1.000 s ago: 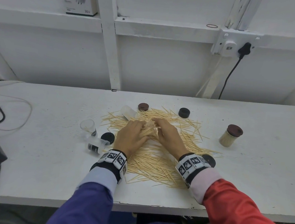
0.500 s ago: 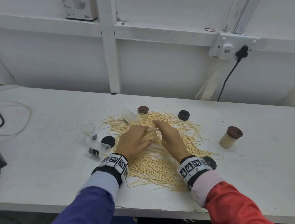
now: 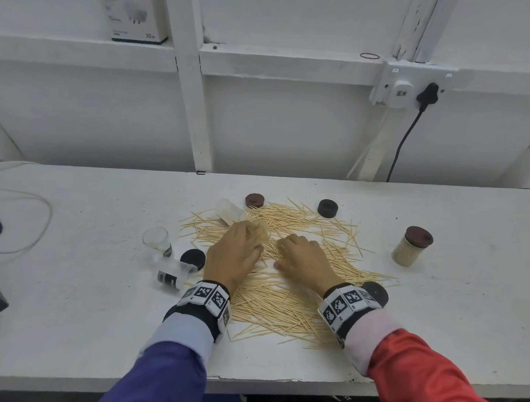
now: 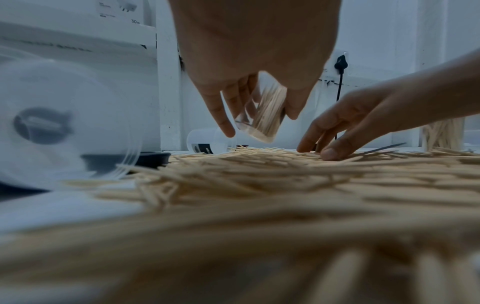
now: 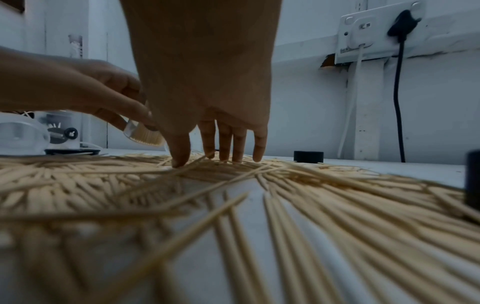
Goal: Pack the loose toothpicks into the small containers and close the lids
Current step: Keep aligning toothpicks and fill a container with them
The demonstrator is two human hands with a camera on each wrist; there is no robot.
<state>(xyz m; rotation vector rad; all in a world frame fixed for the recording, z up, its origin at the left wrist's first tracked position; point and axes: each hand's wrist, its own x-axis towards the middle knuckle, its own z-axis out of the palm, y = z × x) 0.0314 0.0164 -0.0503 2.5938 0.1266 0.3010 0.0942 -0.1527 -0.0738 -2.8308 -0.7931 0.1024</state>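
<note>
Over the toothpicks [image 3: 284, 297] strewn mid-table [image 3: 88, 329], the left hand [image 3: 232, 255] grips a tilted container [image 4: 262, 115] (partly filled); the right hand [image 3: 305, 261] presses straight fingertips [image 5: 179, 158] into them.

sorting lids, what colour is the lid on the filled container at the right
Dark reddish-brown lid, closed on the filled container; clearest in the head view.
</note>
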